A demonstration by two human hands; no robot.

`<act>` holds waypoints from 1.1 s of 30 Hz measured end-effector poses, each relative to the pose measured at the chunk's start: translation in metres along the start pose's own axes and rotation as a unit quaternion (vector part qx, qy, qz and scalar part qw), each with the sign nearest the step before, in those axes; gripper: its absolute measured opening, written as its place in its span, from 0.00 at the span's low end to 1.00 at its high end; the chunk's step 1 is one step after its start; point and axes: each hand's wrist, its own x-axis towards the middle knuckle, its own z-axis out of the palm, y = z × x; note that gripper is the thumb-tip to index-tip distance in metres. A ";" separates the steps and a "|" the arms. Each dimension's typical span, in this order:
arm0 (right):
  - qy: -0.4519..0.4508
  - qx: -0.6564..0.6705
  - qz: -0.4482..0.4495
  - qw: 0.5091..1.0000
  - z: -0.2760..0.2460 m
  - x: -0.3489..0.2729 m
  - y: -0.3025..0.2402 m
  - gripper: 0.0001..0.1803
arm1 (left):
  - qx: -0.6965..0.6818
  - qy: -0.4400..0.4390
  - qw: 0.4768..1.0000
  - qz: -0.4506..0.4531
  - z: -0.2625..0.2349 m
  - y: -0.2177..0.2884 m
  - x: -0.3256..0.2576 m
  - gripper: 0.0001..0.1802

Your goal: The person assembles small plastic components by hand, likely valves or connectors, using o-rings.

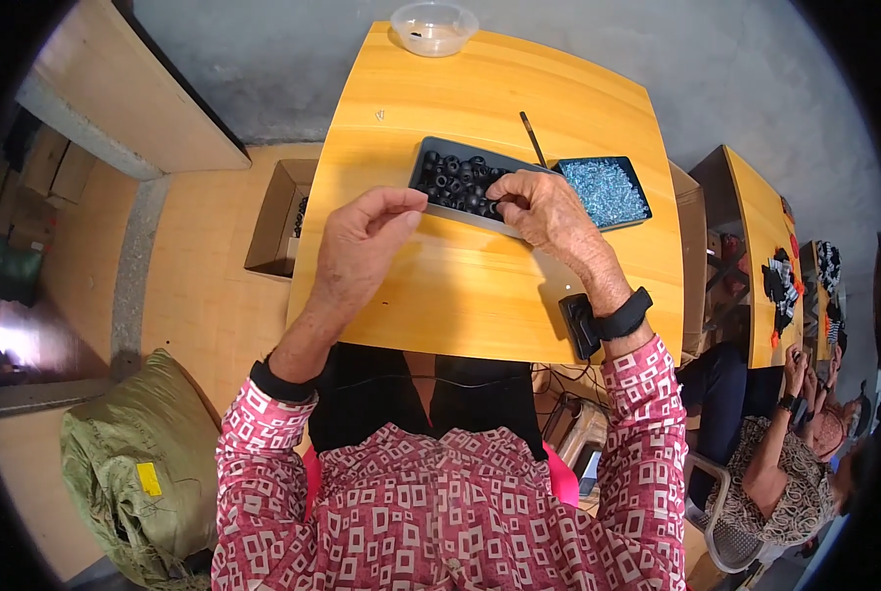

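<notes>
A grey rectangular tray (472, 219) full of round black bead-like pieces (450, 178), some with holes, lies on the yellow table. At its left end my left hand (354, 248) is raised with thumb and fingertips pinched together; anything between them is too small to make out. My right hand (556, 219) reaches over the tray's right part, its curled thumb and fingers closed at a black piece among the others. Beside that hand sits a dark tray (643, 219) filled with small clear-blue pieces (603, 187). A thin black stick (531, 138) lies behind, touching or close to this tray.
A clear plastic bowl (434, 30) stands at the table's far edge. Near my right wrist, a black device (580, 327) lies by the table's front edge. Cardboard boxes (281, 219) stand beside the table. On the right, other people sit at another table (755, 236). A green sack (135, 453) rests at lower left.
</notes>
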 end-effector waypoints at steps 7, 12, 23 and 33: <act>-0.039 0.028 0.011 0.999 -0.004 0.005 -0.002 0.08 | -0.003 -0.027 1.000 -0.015 0.015 -0.003 0.004 0.10; 0.025 0.338 0.093 0.936 -0.003 -0.009 -0.015 0.07 | -0.048 -0.027 0.998 -0.003 0.028 0.000 0.001 0.11; 0.038 0.554 0.143 0.819 0.039 -0.066 -0.040 0.04 | 0.002 -0.060 0.996 0.068 0.037 -0.011 -0.037 0.13; 0.211 0.287 0.098 0.929 -0.032 -0.054 0.019 0.03 | -0.346 -0.056 0.908 -0.228 0.028 -0.015 -0.040 0.12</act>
